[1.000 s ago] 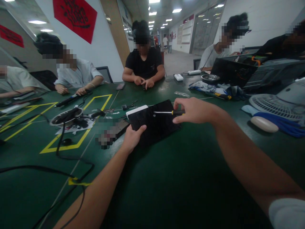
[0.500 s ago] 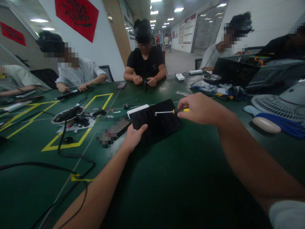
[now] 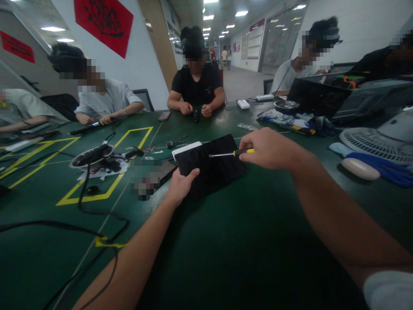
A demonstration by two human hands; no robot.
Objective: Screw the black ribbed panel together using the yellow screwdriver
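Note:
My left hand (image 3: 183, 184) grips the lower left edge of a flat black panel (image 3: 214, 172), its thumb on top and the other fingers hidden beneath. The panel lies tilted over the green table, and a white flat piece (image 3: 187, 147) shows along its upper left edge. In my right hand (image 3: 269, 148) is a screwdriver (image 3: 226, 154) with a yellow and black handle, held in a pinch. Its shaft points left across the panel and the tip is at the panel's face; whether it touches cannot be made out. A dark flat device (image 3: 166, 172) lies left of the panel.
A dish with black parts (image 3: 93, 155) and looping black cables (image 3: 106, 211) occupy the left. At right are a white fan (image 3: 377, 144), a blue glove (image 3: 393, 170), a pale computer mouse (image 3: 360, 168) and a metal bowl (image 3: 286, 106). Several people sit around the table (image 3: 226, 249).
My right hand and the screwdriver have shifted very slightly left. A small, pale round spot at the screwdriver's tip is no longer plain. My left hand keeps its hold on the panel.

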